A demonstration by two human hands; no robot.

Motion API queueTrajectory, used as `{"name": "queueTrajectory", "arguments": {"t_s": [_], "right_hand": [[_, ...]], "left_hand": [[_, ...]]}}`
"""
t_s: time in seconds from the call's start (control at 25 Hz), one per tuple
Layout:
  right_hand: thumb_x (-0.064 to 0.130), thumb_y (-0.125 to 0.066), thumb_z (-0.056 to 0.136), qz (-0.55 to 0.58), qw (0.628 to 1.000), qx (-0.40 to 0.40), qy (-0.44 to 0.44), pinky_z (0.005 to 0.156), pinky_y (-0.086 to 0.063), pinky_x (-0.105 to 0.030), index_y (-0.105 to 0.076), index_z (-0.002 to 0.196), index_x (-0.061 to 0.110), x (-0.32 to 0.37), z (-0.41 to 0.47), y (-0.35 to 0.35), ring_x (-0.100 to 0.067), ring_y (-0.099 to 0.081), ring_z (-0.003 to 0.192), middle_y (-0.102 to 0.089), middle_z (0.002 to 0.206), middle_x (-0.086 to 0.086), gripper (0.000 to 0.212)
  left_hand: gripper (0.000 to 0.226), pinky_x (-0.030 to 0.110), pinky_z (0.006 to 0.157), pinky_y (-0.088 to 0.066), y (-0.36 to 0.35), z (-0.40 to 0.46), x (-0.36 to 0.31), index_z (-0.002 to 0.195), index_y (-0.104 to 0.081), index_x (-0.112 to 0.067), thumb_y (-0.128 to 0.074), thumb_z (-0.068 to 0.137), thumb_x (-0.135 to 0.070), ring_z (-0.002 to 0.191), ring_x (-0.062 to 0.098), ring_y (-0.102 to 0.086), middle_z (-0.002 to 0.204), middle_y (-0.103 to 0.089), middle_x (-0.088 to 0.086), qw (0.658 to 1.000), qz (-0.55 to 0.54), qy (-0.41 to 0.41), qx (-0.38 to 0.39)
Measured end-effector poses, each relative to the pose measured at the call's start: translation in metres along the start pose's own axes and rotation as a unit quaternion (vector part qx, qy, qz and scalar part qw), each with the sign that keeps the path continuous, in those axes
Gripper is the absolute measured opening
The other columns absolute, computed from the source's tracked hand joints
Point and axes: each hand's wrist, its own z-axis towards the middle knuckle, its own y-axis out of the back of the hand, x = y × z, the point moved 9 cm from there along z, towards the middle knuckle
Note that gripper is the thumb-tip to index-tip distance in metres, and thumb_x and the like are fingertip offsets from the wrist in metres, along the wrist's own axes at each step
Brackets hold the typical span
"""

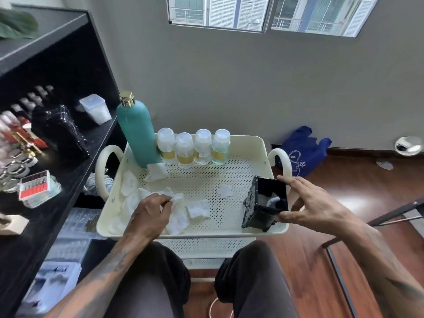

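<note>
Head cam: my left hand (149, 216) pinches a cotton pad (177, 199) on the cream tray (206, 235); right hand (314, 207) grips the black box (263, 203) off to its right, tipped so the open mouth faces the pad.

I am seeing a cream tray (252, 138) speckled with small dark holes, white cotton pads (198, 208), a teal bottle (137, 131) wearing a gold cap (126, 98), four clear bottles (203, 145) showing gold bands, a glossy black box (252, 207), and a blue bag (302, 154).
</note>
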Motion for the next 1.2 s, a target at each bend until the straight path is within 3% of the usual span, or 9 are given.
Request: {"name": "queueTrajectory", "arguments": {"t_s": [0.08, 0.28, 0.4, 0.52, 0.6, 0.72, 0.88, 1.04, 1.2], "right_hand": [[0.038, -0.081, 0.068, 0.023, 1.000, -0.009, -0.003, 0.087, -0.047, -0.027, -0.031, 0.147, 0.034, -0.005, 0.002, 0.000, -0.006, -0.062, 0.082, -0.043, 0.126, 0.018, 0.093], [0.038, -0.082, 0.066, 0.065, 0.998, -0.020, 0.004, 0.086, -0.046, -0.024, -0.031, 0.146, 0.035, -0.011, 0.004, -0.004, -0.007, -0.061, 0.083, -0.042, 0.132, 0.019, 0.095], [0.039, -0.082, 0.067, 0.083, 0.996, -0.026, 0.005, 0.094, -0.043, -0.027, -0.029, 0.147, 0.036, -0.016, 0.006, -0.007, -0.004, -0.049, 0.096, -0.039, 0.139, 0.018, 0.096], [0.039, -0.083, 0.067, 0.089, 0.996, -0.031, 0.007, 0.093, -0.043, -0.028, -0.033, 0.144, 0.035, -0.016, 0.006, -0.007, -0.002, -0.048, 0.090, -0.040, 0.137, 0.019, 0.092], [0.039, -0.083, 0.067, 0.092, 0.995, -0.034, 0.014, 0.089, -0.041, -0.026, -0.034, 0.143, 0.032, -0.015, 0.005, -0.006, 0.000, -0.049, 0.088, -0.043, 0.134, 0.017, 0.090], [0.042, -0.081, 0.067, 0.067, 0.997, -0.035, 0.020, 0.101, -0.039, -0.030, -0.027, 0.148, 0.031, -0.017, 0.008, -0.009, -0.011, -0.046, 0.121, -0.039, 0.142, 0.014, 0.098], [0.043, -0.081, 0.067, 0.081, 0.996, -0.042, 0.024, 0.104, -0.040, -0.033, -0.026, 0.148, 0.033, -0.019, 0.010, -0.011, -0.013, -0.046, 0.123, -0.038, 0.144, 0.014, 0.098], [0.045, -0.080, 0.068, 0.095, 0.994, -0.043, 0.028, 0.099, -0.043, -0.032, -0.026, 0.147, 0.036, -0.021, 0.008, -0.012, -0.005, -0.044, 0.099, -0.037, 0.143, 0.017, 0.097], [0.045, -0.080, 0.069, 0.097, 0.994, -0.048, 0.035, 0.099, -0.043, -0.033, -0.025, 0.147, 0.036, -0.021, 0.009, -0.013, -0.005, -0.044, 0.098, -0.035, 0.144, 0.019, 0.095]], "left_hand": [[0.022, 0.024, 0.075, -0.051, 0.012, -0.003, -0.011, 0.113, -0.070, -0.019, -0.060, 0.094, -0.024, 0.083, 0.006, -0.064, 0.105, -0.071, -0.006, 0.998, -0.012, -0.044, -0.048], [0.019, 0.011, 0.057, -0.045, 0.038, -0.011, -0.073, 0.107, -0.074, -0.016, -0.069, 0.089, -0.017, 0.068, 0.008, -0.061, 0.085, -0.069, -0.017, 0.985, -0.077, -0.095, -0.118], [0.019, 0.012, 0.055, -0.045, 0.024, -0.007, -0.151, 0.108, -0.074, -0.020, -0.069, 0.090, -0.022, 0.060, 0.003, -0.057, 0.074, -0.068, -0.017, 0.972, -0.190, -0.136, -0.040], [0.018, 0.016, 0.052, -0.045, -0.013, -0.003, -0.223, 0.105, -0.072, -0.023, -0.068, 0.088, -0.025, 0.057, 0.001, -0.058, 0.073, -0.070, -0.013, 0.954, -0.243, -0.140, 0.104], [0.013, 0.020, 0.052, -0.050, -0.037, 0.000, -0.246, 0.099, -0.069, -0.022, -0.069, 0.086, -0.020, 0.065, 0.006, -0.066, 0.078, -0.073, -0.007, 0.962, -0.184, -0.126, 0.156], [0.011, 0.035, 0.066, -0.058, -0.064, 0.001, -0.259, 0.092, -0.070, -0.018, -0.070, 0.084, -0.025, 0.077, 0.019, -0.069, 0.084, -0.073, 0.001, 0.969, -0.019, -0.153, 0.195], [0.021, 0.031, 0.065, -0.044, -0.078, 0.002, -0.272, 0.099, -0.069, -0.019, -0.065, 0.087, -0.036, 0.079, 0.025, -0.065, 0.088, -0.069, 0.005, 0.939, 0.208, -0.215, 0.172], [0.032, 0.038, 0.079, -0.053, -0.070, 0.002, -0.279, 0.109, -0.070, -0.022, -0.063, 0.080, -0.034, 0.094, 0.029, -0.065, 0.099, -0.071, 0.005, 0.922, 0.223, -0.209, 0.236], [0.026, 0.042, 0.089, -0.051, -0.047, -0.007, -0.281, 0.107, -0.070, -0.033, -0.059, 0.085, -0.025, 0.104, 0.018, -0.060, 0.112, -0.064, -0.010, 0.920, 0.205, -0.245, 0.228]]}}
